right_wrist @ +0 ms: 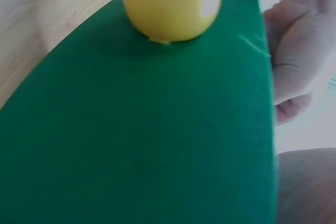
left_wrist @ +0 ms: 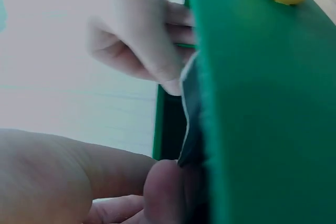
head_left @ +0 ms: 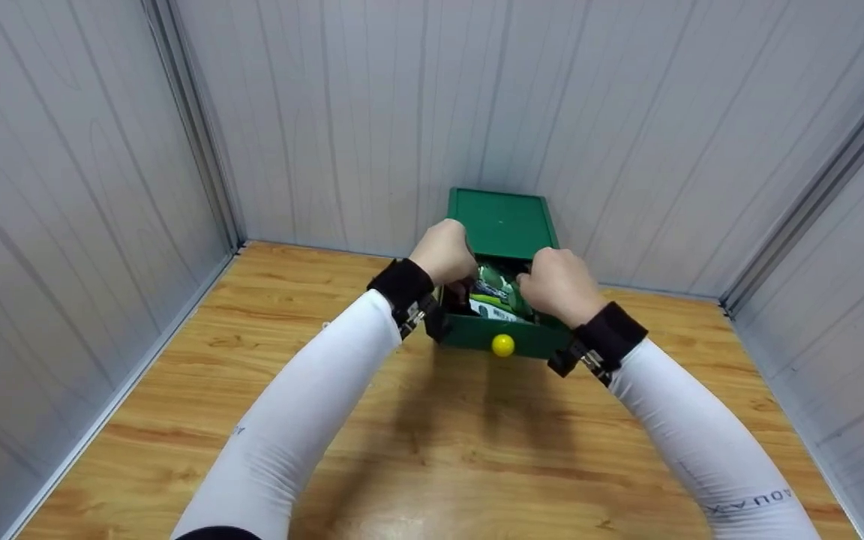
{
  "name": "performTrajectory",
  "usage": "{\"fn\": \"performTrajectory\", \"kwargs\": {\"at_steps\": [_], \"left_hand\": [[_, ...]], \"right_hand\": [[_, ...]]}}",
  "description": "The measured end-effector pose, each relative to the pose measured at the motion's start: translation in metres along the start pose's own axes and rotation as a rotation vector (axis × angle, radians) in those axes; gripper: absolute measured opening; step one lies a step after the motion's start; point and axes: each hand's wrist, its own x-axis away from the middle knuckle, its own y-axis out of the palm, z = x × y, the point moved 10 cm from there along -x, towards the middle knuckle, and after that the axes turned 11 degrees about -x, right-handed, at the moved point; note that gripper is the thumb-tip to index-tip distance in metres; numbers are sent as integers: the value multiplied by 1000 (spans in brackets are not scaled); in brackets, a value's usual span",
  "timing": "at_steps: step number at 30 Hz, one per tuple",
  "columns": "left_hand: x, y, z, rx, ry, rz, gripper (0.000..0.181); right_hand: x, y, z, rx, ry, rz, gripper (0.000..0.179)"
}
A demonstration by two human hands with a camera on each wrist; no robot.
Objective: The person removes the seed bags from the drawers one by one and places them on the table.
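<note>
A green box (head_left: 502, 221) stands against the back wall with its front drawer (head_left: 469, 332) pulled out. The drawer front bears a round yellow knob (head_left: 503, 345). Inside lies a shiny green-and-white packet (head_left: 496, 291). My left hand (head_left: 447, 253) reaches in from the left and pinches one end of the packet, its thumb against the edge in the left wrist view. From the right, my right hand (head_left: 561, 285) dips over the drawer with curled fingers and grips the packet's other end. The fingertips of both hands are partly hidden.
The box sits on a wood-grain tabletop (head_left: 417, 457). Pale panels enclose it: a back wall (head_left: 372, 127), a left wall (head_left: 72, 195) and a right wall (head_left: 837, 285). A small pale item (head_left: 325, 325) shows beside the left forearm.
</note>
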Motion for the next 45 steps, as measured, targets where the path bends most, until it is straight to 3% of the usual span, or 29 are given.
{"fn": "performTrajectory", "kwargs": {"at_steps": [5, 11, 14, 22, 29, 33, 38, 45], "left_hand": [[1, -6, -5, 107, -38, -15, 42], [1, -5, -11, 197, -48, -40, 6], [2, -4, -14, 227, -45, -39, 16], [4, -5, -16, 278, -36, -37, 11], [7, -5, -20, 367, -36, -40, 10], [5, -5, -23, 379, -47, -15, 13], [4, -5, -26, 380, -55, 15, 9], [7, -5, -27, 390, -35, -3, 19]], "right_hand": [[-7, 5, 2, -9, 17, -20, 50], [-12, 10, 6, -27, 28, -54, 53], [-13, 11, 9, -50, 40, -71, 51], [-16, 14, 15, -129, 92, -113, 54], [-12, 11, 20, -253, 105, -124, 21], [-11, 8, 24, -347, 117, -129, 33], [-10, 3, 27, -433, 113, -119, 30], [-7, 3, 30, -496, 125, -122, 25]]}}
